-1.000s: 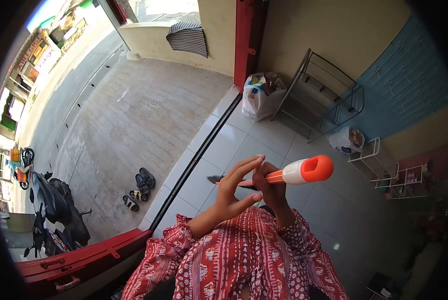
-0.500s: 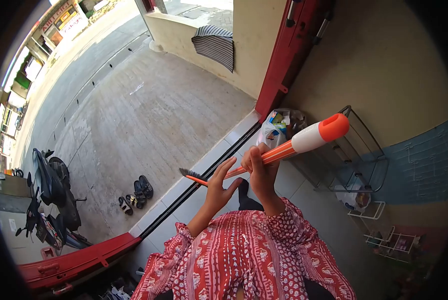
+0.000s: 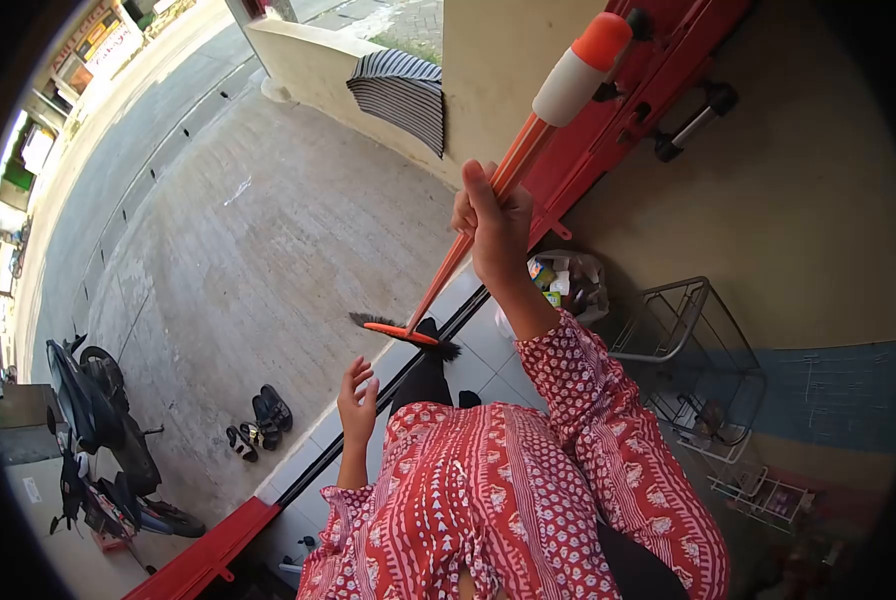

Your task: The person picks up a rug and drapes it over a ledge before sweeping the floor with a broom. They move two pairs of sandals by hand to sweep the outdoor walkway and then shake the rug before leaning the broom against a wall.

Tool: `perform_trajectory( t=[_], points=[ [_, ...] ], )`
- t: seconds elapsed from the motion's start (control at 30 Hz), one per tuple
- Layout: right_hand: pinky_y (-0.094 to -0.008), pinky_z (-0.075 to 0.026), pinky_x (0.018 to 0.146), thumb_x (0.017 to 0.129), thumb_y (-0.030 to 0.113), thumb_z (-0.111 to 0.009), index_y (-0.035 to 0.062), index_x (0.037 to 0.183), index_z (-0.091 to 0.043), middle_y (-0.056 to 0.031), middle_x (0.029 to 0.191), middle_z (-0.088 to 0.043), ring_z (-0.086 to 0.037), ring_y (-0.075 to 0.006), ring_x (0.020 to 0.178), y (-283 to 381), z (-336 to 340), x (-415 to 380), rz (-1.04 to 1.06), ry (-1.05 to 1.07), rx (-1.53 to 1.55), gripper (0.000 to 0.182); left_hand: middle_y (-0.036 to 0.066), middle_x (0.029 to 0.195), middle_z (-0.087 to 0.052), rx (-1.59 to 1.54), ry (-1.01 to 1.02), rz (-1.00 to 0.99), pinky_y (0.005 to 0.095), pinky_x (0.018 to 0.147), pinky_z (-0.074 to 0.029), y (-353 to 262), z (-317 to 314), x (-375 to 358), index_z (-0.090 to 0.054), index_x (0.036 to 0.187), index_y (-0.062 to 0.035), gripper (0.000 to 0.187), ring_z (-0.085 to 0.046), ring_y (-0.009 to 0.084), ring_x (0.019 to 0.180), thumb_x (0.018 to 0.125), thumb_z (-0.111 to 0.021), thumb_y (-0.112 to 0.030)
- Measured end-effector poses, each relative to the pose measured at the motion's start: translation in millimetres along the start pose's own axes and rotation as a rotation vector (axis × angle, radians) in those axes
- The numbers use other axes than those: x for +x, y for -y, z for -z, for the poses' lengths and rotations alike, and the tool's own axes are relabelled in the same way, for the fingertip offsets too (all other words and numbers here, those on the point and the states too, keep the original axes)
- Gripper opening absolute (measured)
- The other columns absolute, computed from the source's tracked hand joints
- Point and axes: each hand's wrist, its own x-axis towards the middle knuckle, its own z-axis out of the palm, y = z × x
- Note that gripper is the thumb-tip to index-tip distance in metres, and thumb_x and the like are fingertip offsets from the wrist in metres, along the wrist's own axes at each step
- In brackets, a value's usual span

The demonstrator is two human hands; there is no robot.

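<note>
My right hand [image 3: 495, 225] is wrapped round the orange striped handle of a broom [image 3: 446, 275], below its white and orange grip end. The broom slants down and away to its orange head with dark bristles [image 3: 408, 332], which sits over the door track beside my foot. My left hand [image 3: 358, 400] is off the handle, fingers loosely apart and nothing in them, to the left of the broom head.
A black door track [image 3: 408, 365] separates white tiles from the concrete yard [image 3: 268, 250]. Sandals [image 3: 263, 420] and a parked motorbike [image 3: 103, 420] stand at left. A plastic bag [image 3: 573, 285] and a metal rack [image 3: 688, 350] are at right, by the red door [image 3: 648, 90].
My right hand has raised the broom handle and moved up, making it steeper. My left hand has come away from the handle, lower and to the left. One leg has stepped forward to the doorway.
</note>
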Motion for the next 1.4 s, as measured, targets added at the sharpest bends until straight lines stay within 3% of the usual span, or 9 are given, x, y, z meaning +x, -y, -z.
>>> perform_trajectory(
  t=[0.27, 0.43, 0.6, 0.67, 0.77, 0.83, 0.93, 1.23, 1.4],
  points=[
    [-0.023, -0.021, 0.04, 0.091, 0.029, -0.055, 0.0139, 0.059, -0.033, 0.0054, 0.048, -0.027, -0.023, -0.0049, 0.041, -33.7, -19.2, 121.1, -0.052, -0.095, 0.017, 0.042, 0.015, 0.109, -0.058, -0.426, 0.415, 0.702, 0.0378, 0.082, -0.048, 11.8, -21.4, 139.0, -0.046, 0.121, 0.0002, 0.07, -0.058, 0.0247, 0.101, 0.087, -0.038, -0.06],
    [-0.0243, -0.021, 0.04, 0.09, 0.034, -0.055, 0.0149, 0.057, -0.031, 0.0049, 0.047, -0.026, -0.024, -0.0066, 0.04, -35.6, -27.7, 158.3, -0.12, -0.176, 0.269, 0.045, 0.021, 0.129, -0.044, -1.231, -0.046, 0.86, 0.0512, 0.095, -0.039, 9.8, -20.7, 230.2, -0.032, 0.13, 0.0038, 0.099, -0.04, 0.0338, 0.123, 0.072, -0.048, -0.074],
    [-0.0272, -0.03, 0.049, 0.092, 0.041, -0.047, 0.0148, 0.062, -0.032, 0.0031, 0.048, -0.026, -0.03, -0.0102, 0.044, -108.6, 16.4, 160.2, -0.288, -0.197, 0.596, 0.043, 0.019, 0.093, -0.061, -1.826, -0.554, 0.275, 0.0432, 0.081, -0.049, 88.0, 122.6, 326.1, -0.049, 0.102, 0.0059, 0.079, -0.059, 0.0308, 0.085, 0.081, -0.037, -0.069],
    [-0.0324, -0.038, 0.059, 0.091, 0.044, -0.046, 0.0145, 0.065, -0.038, 0.0011, 0.052, -0.036, -0.041, -0.0136, 0.054, -151.4, 29.7, 134.8, -0.428, -0.287, 0.702, 0.04, 0.003, 0.063, -0.043, -1.556, -0.823, 0.181, 0.028, 0.047, -0.042, 64.1, 177.8, 331.2, -0.047, 0.09, -0.0039, 0.053, -0.044, 0.0147, 0.051, 0.092, -0.032, -0.055],
    [-0.0494, -0.043, 0.082, 0.089, 0.049, -0.046, 0.0119, 0.081, -0.054, -0.006, 0.078, -0.06, -0.058, -0.0236, 0.086, -206.7, 58.6, 102.4, -1.057, -0.531, 0.383, 0.039, -0.001, 0.064, -0.036, -1.114, -1.105, -0.1, 0.0211, 0.042, -0.031, -35.6, 204.4, 332.9, -0.046, 0.1, -0.0116, 0.033, -0.033, 0.009, 0.048, 0.094, -0.039, -0.044],
    [-0.0461, -0.045, 0.083, 0.087, 0.049, -0.05, 0.0091, 0.103, -0.057, -0.0099, 0.1, -0.062, -0.059, -0.023, 0.098, -237.1, 85.3, 78.0, -1.463, -0.109, -0.088, 0.043, -0.002, 0.066, -0.037, -0.937, -1.011, -0.341, 0.0203, 0.042, -0.027, -96.6, 195.4, 338.8, -0.046, 0.109, -0.014, 0.03, -0.031, 0.0075, 0.048, 0.095, -0.041, -0.04],
    [-0.0383, -0.048, 0.081, 0.088, 0.042, -0.054, 0.0066, 0.12, -0.051, -0.0098, 0.106, -0.06, -0.058, -0.0199, 0.1, -218.6, 76.3, 74.8, -1.382, 0.437, -0.464, 0.048, -0.003, 0.068, -0.037, -0.722, -0.743, -0.544, 0.0195, 0.042, -0.026, -173.6, 156.2, 356.8, -0.041, 0.124, -0.0142, 0.036, -0.031, 0.0049, 0.049, 0.095, -0.041, -0.037],
    [-0.0422, -0.04, 0.095, 0.073, 0.047, -0.07, -0.001, 0.139, -0.021, -0.0243, 0.129, -0.044, -0.042, -0.0296, 0.123, -83.7, -25.9, 230.6, -0.199, 0.396, -0.31, 0.095, -0.004, 0.07, -0.042, -0.513, 0.139, -0.545, 0.0158, 0.044, -0.027, -189.7, -82.3, 389.2, -0.042, 0.125, -0.0051, 0.038, -0.032, 0.0014, 0.051, 0.096, -0.042, -0.028],
    [-0.0274, -0.046, 0.081, 0.09, 0.028, -0.056, 0.0053, 0.117, -0.045, -0.0048, 0.098, -0.059, -0.057, -0.0133, 0.096, -87.5, 7.0, 251.9, -0.093, 0.052, -0.248, 0.037, 0.005, 0.072, -0.054, -0.04, 0.239, -0.659, 0.0297, 0.056, -0.041, -143.9, -164.9, 396.2, -0.041, 0.127, -0.005, 0.036, -0.052, 0.0179, 0.059, 0.093, -0.044, -0.02]
  ],
)
